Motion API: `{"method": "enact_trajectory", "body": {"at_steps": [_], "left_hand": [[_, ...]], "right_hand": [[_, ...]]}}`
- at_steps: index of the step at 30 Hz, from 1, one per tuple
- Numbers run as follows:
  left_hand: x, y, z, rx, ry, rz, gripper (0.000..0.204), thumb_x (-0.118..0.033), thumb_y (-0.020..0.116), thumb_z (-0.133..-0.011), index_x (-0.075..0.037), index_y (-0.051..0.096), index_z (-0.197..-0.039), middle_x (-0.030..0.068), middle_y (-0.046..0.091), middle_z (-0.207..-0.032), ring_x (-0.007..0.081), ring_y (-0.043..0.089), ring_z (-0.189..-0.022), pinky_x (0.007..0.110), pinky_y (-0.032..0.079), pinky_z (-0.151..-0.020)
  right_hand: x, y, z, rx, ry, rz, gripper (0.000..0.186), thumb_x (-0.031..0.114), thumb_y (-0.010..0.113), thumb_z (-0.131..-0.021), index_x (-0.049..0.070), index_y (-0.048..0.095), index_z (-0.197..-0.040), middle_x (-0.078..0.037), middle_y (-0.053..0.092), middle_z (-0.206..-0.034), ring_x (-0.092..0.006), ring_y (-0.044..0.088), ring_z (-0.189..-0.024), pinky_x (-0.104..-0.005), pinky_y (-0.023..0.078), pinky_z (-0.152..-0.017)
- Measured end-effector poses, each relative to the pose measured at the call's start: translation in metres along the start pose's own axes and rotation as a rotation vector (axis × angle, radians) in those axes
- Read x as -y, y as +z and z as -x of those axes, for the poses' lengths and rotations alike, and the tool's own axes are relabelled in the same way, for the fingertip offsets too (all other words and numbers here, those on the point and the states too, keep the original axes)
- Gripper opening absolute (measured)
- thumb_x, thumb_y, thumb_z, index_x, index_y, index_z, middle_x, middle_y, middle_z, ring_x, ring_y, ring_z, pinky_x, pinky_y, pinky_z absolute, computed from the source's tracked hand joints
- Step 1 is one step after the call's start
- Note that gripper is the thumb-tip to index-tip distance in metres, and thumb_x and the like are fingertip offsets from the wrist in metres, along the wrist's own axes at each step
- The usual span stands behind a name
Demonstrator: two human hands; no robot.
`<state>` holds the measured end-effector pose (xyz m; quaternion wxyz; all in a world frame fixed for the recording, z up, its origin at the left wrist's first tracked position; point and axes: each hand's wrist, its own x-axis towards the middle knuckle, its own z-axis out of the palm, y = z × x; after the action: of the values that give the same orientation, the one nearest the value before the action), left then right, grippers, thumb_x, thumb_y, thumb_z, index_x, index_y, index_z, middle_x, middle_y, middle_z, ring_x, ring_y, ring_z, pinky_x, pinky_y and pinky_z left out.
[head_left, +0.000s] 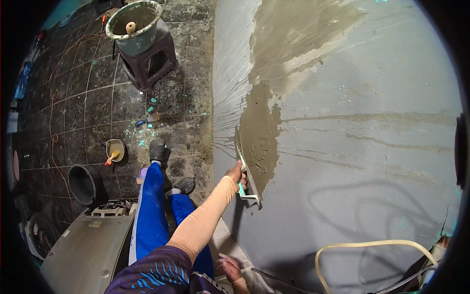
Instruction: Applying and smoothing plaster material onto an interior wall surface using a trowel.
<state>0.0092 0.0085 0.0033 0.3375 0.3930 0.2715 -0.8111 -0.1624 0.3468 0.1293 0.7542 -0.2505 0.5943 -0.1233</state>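
My left hand (235,175) is closed around the green handle of a long plastering trowel (250,182). The trowel's blade lies along the left side of a wet grey-brown mortar patch (259,132) on the grey wall. That patch runs up into a wider, smoother coated area (298,34). Low in the view, close to my body, my right hand (228,267) hangs with its fingers loosely bent and apart, and I see nothing in it. A pale ledge (237,250) is beside it.
Far left, a mortar-smeared bucket (134,46) sits on a dark plastic stool (149,63). A small tub (116,148) with a brush, a scraper (153,117), a black bucket (82,184) and a grey appliance (88,245) stand around my feet. A cream hose (372,243) loops lower right.
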Motion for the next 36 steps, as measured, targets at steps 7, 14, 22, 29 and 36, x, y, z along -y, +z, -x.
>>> {"method": "enact_trajectory", "body": {"at_steps": [7,14,22,29,36], "left_hand": [[-0.066,0.074,0.068,0.350,0.107,0.044,0.045,-0.059,0.051,-0.088,-0.015,0.048,-0.086,-0.0003,0.038,-0.054,0.0156,0.034,-0.042,0.036,0.034,-0.041],[-0.093,0.049,0.126,0.284,0.474,0.128,0.045,-0.059,0.055,-0.086,-0.016,0.046,-0.074,-0.0052,0.036,-0.054,0.0087,0.036,-0.042,0.025,0.033,-0.038],[-0.075,-0.039,0.025,-0.097,0.552,-0.206,0.036,-0.045,0.061,-0.084,-0.011,0.055,-0.074,-0.0011,0.042,-0.058,0.0123,0.038,-0.043,0.030,0.032,-0.041],[-0.057,-0.038,-0.047,-0.203,0.556,-0.274,0.034,-0.042,0.057,-0.085,-0.011,0.051,-0.070,0.0009,0.043,-0.058,0.0140,0.037,-0.042,0.032,0.030,-0.040],[-0.074,-0.041,-0.085,-0.351,0.477,-0.300,0.039,-0.042,0.059,-0.083,-0.009,0.048,-0.065,0.0032,0.041,-0.055,0.0174,0.038,-0.042,0.035,0.032,-0.041]], "right_hand": [[0.005,0.005,0.000,-0.062,0.073,-0.249,0.049,0.022,0.046,-0.091,-0.005,0.042,-0.132,-0.016,0.064,-0.106,-0.0223,0.063,-0.082,-0.0291,0.048,-0.073],[0.027,0.010,0.012,-0.026,-0.005,-0.275,0.050,0.023,0.048,-0.090,-0.001,0.043,-0.133,-0.017,0.063,-0.107,-0.0184,0.062,-0.080,-0.0273,0.047,-0.071],[0.028,0.012,0.014,-0.049,0.084,-0.259,0.050,0.023,0.046,-0.091,-0.001,0.042,-0.135,-0.017,0.063,-0.107,-0.0177,0.061,-0.079,-0.0264,0.047,-0.073],[0.012,0.002,0.021,-0.058,0.027,-0.100,0.050,0.024,0.047,-0.091,-0.002,0.043,-0.134,-0.016,0.064,-0.106,-0.0165,0.061,-0.077,-0.0275,0.048,-0.071],[0.015,0.011,0.013,-0.064,0.138,-0.144,0.052,0.025,0.050,-0.090,-0.004,0.043,-0.133,-0.013,0.065,-0.098,-0.0186,0.062,-0.077,-0.0304,0.050,-0.072]]}}
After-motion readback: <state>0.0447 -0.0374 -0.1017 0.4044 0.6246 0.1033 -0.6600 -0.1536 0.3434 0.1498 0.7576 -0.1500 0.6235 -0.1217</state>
